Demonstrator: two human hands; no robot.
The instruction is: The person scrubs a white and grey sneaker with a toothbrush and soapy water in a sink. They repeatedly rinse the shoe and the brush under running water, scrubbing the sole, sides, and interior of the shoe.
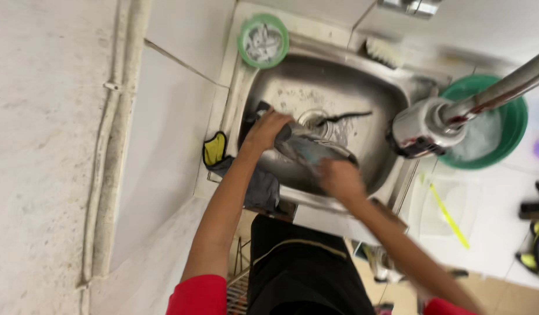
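Both hands grasp a blurred grey-silver utensil (310, 149) above the stainless-steel sink basin (374, 93): left hand (264, 129) clenched on its end, right hand (339, 178) wrapped around its body. Firm two-handed support, low over the drain (313, 119), likely limits slipping.

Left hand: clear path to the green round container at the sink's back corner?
Probably yes. The left hand grips a grey object over the sink; nothing stands between it and the green container, but the hand is occupied.
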